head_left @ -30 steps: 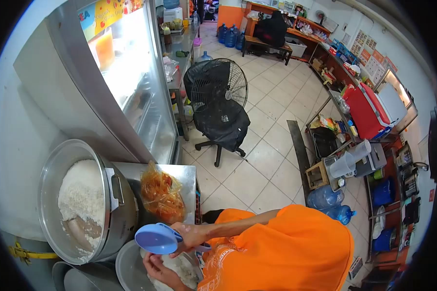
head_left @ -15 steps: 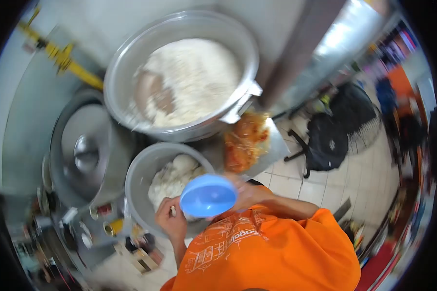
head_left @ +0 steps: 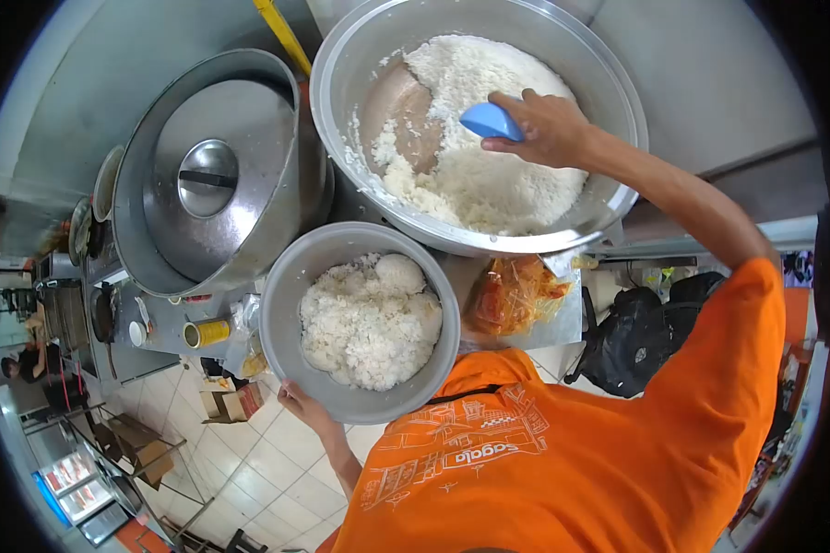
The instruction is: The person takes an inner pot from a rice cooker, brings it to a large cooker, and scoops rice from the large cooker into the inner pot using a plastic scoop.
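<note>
My right hand [head_left: 549,131] grips a small blue plastic bowl [head_left: 492,121], tilted over a big metal pot [head_left: 334,111]. White cooked rice [head_left: 498,189] fills much of this pot, and part of its bottom shows at the left. Closer to my body stands a grey plastic basin [head_left: 281,355] with more white rice [head_left: 364,327] in it, some in rounded, bowl-shaped mounds. My left hand [head_left: 309,405] holds the basin's near left rim; some of its fingers are hidden beneath the edge.
A large metal pot [head_left: 281,198] with a sunken lid [head_left: 207,180] stands left. Right of the basin lies a clear plastic bag of orange-red food [head_left: 516,295]. A yellow can [head_left: 206,333] sits on the left counter. A black backpack [head_left: 632,336] is at the right.
My right hand has carried the blue bowl from above the basin up over the big rice pot. My left hand has moved from beside the bowl to the basin's rim. The view has shifted.
</note>
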Demonstrator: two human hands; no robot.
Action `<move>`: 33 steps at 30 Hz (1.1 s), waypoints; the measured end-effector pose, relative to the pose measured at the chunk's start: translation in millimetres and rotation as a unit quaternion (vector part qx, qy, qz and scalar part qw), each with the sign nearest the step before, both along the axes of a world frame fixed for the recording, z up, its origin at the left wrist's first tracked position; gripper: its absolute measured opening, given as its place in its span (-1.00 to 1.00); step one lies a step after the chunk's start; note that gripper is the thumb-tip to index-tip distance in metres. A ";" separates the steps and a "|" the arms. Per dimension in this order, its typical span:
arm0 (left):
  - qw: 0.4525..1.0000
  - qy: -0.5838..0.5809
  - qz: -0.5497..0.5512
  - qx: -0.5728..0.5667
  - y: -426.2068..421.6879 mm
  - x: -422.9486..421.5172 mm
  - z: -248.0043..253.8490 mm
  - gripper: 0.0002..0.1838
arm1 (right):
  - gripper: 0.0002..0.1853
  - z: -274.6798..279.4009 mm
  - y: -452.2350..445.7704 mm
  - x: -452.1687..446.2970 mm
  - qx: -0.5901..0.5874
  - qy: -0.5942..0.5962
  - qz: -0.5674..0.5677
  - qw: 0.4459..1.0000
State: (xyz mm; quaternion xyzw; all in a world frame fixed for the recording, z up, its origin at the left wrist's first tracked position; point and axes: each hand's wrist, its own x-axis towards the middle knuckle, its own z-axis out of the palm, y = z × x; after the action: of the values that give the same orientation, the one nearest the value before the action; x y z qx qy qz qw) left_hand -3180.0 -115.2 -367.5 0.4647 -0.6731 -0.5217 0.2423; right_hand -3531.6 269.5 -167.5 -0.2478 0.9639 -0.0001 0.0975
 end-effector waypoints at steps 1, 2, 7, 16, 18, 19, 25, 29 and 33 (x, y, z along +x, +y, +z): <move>0.999 0.018 0.037 0.029 4.7 -4.8 9.8 -0.48 | -0.27 -18.0 -3.2 -12.0 0.003 -0.003 0.006 1.000; 0.995 0.035 0.076 0.058 7.3 -8.3 12.2 -0.42 | -0.27 -35.9 -8.0 -23.0 0.017 -0.036 0.000 0.999; 0.995 -0.057 0.072 -0.025 -6.0 10.5 -9.5 -0.47 | -0.29 -69.3 -23.9 -38.6 0.028 -0.066 0.048 0.996; 0.987 -0.117 0.104 -0.038 -8.8 3.2 -6.7 -0.62 | -0.28 -109.2 -59.6 -36.0 0.002 -0.217 0.057 0.975; 0.983 -0.134 0.101 -0.070 -7.3 -0.9 -1.9 -0.60 | -0.27 -103.2 -72.8 -32.9 0.021 -0.250 0.062 0.966; 0.982 -0.140 0.097 -0.080 -7.6 -0.6 -2.1 -0.61 | -0.25 -108.8 -70.4 -35.0 0.006 -0.228 0.120 0.966; 0.982 -0.138 0.083 -0.103 -7.6 -5.3 1.0 -0.59 | 0.04 -107.9 -84.3 -45.0 0.054 -0.449 0.011 0.892; 0.983 -0.129 0.079 -0.104 -9.4 -4.0 0.3 -0.61 | 0.09 -94.5 -64.9 -43.4 -0.002 -0.392 0.042 0.919; 0.989 -0.102 0.050 -0.099 -6.6 -6.3 5.0 -0.63 | 0.08 -13.0 -74.9 -35.7 0.026 -0.513 -0.144 0.846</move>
State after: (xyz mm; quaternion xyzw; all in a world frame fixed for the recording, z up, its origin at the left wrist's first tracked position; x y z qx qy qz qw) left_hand -3186.2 -121.9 -362.5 0.5225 -0.7183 -0.3900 0.2429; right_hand -3567.2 194.5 -180.5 -0.0686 0.8011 -0.1165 0.5831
